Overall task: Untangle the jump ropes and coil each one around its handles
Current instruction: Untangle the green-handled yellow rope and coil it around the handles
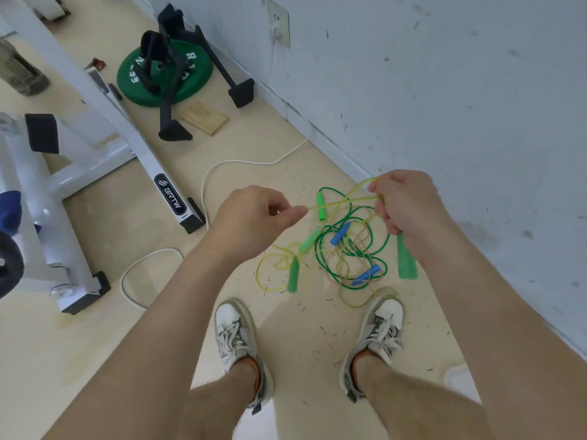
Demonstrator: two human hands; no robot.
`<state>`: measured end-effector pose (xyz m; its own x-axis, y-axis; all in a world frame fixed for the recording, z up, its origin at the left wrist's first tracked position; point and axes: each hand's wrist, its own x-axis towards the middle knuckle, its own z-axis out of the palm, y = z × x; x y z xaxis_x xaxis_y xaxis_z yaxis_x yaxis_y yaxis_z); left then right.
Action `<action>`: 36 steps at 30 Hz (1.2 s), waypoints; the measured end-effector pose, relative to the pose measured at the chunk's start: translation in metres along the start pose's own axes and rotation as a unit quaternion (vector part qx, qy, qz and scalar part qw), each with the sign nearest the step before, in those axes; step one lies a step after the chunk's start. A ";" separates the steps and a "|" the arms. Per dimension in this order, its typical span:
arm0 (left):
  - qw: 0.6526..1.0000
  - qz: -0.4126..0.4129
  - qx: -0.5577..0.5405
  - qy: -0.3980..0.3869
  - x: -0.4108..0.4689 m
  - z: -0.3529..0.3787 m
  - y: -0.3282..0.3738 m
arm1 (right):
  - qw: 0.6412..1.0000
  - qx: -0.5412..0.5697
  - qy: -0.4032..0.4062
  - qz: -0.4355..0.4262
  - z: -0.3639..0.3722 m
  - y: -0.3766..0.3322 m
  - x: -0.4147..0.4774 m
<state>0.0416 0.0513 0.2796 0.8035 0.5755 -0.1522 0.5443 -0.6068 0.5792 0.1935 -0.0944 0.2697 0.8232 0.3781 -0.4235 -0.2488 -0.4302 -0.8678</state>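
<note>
The green foam handle (406, 262) has its upper end hidden inside the right hand (409, 204). The thin yellow plastic cord (343, 202) vanishes into the pinch of the left hand (254, 214). In the tangled heap of cords (340, 237) below, which cord joins which handle cannot be told.

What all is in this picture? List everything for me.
yellow rope: one, yellow, stretched between the hands, loops on floor
green rope: one, dark green, tangled on floor
pale rope: one, beige, in tangle
green handles: four, green, three in tangle, one below right fist
blue handles: two, blue, in tangle
weight plate: one, green, by wall
black stand: one, black, over plate
wooden block: one, tan, beside plate
cable: one, white, wall socket to floor
machine frame: one, white, left
shoes: two, white-grey, bottom
left hand: one, pinches yellow rope
right hand: one, grips yellow rope and handle
</note>
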 end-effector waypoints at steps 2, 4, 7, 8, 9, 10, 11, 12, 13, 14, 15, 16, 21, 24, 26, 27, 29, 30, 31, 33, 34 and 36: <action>0.998 -0.056 -0.016 -0.005 0.000 -0.006 -0.010 | 0.994 0.066 0.087 -0.002 -0.010 0.001 0.009; 0.987 -0.111 -0.083 0.080 0.000 -0.014 -0.022 | 0.976 0.149 0.157 -0.001 -0.026 0.001 0.017; 0.965 -0.137 -0.130 0.182 -0.001 -0.020 -0.033 | 0.950 0.228 0.213 0.014 -0.040 0.002 0.024; 0.966 -0.136 -0.113 0.191 -0.001 -0.019 -0.034 | 0.947 0.237 0.217 0.020 -0.041 0.002 0.025; 0.968 -0.138 -0.097 0.188 -0.001 -0.018 -0.036 | 0.947 0.242 0.207 0.030 -0.041 0.001 0.025; 0.969 -0.145 -0.093 0.176 0.001 -0.016 -0.038 | 0.952 0.244 0.181 0.040 -0.039 0.001 0.024; 0.969 -0.152 -0.118 0.157 0.001 -0.013 -0.037 | 0.959 0.238 0.144 0.053 -0.036 0.000 0.022; 0.961 -0.168 -0.177 0.127 0.001 -0.009 -0.033 | 0.968 0.219 0.106 0.063 -0.032 -0.001 0.019; 0.942 -0.192 -0.262 0.086 0.000 -0.005 -0.026 | 0.977 0.186 0.077 0.069 -0.029 -0.001 0.016; 0.908 -0.218 -0.355 0.035 -0.001 0.001 -0.016 | 0.985 0.149 0.058 0.070 -0.024 -0.001 0.013; 0.866 -0.237 -0.440 -0.015 -0.002 0.008 -0.007 | 0.989 0.123 0.047 0.068 -0.020 -0.001 0.011; 0.823 -0.247 -0.508 -0.057 -0.004 0.017 0.004 | 0.990 0.118 0.034 0.067 -0.015 -0.002 0.009; 0.706 -0.237 -0.655 -0.128 -0.014 0.045 0.044 | 0.949 0.239 -0.137 0.154 0.013 -0.003 -0.008; 0.744 -0.207 -0.630 -0.083 -0.014 0.048 0.047 | 0.929 0.261 -0.221 0.145 0.026 -0.005 -0.019; 0.776 -0.191 -0.599 -0.047 -0.014 0.050 0.044 | 0.934 0.230 -0.248 0.120 0.033 -0.006 -0.028; 0.789 -0.189 -0.584 -0.033 -0.016 0.052 0.043 | 0.942 0.203 -0.248 0.104 0.037 -0.006 -0.032; 0.807 -0.188 -0.560 -0.011 -0.018 0.055 0.044 | 0.958 0.153 -0.233 0.063 0.045 -0.002 -0.037; 0.810 -0.188 -0.556 -0.003 -0.019 0.054 0.046 | 0.965 0.124 -0.227 0.041 0.049 0.001 -0.038; 0.812 -0.186 -0.553 0.009 -0.018 0.052 0.048 | 0.970 0.093 -0.223 0.021 0.051 0.002 -0.038; 0.806 -0.184 -0.561 0.040 -0.014 0.045 0.047 | 0.971 0.018 -0.238 -0.004 0.051 0.002 -0.040; 0.794 -0.184 -0.577 0.053 -0.010 0.042 0.046 | 0.963 0.003 -0.268 0.004 0.049 0.001 -0.041; 0.765 -0.181 -0.614 0.078 -0.005 0.035 0.042 | 0.929 0.006 -0.367 0.057 0.043 -0.001 -0.047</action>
<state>0.0687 0.0042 0.2766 0.5632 0.6999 -0.4393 0.0122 0.5245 0.8513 0.1330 -0.0760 0.2791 0.2237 0.7890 -0.5722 -0.3218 -0.4944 -0.8075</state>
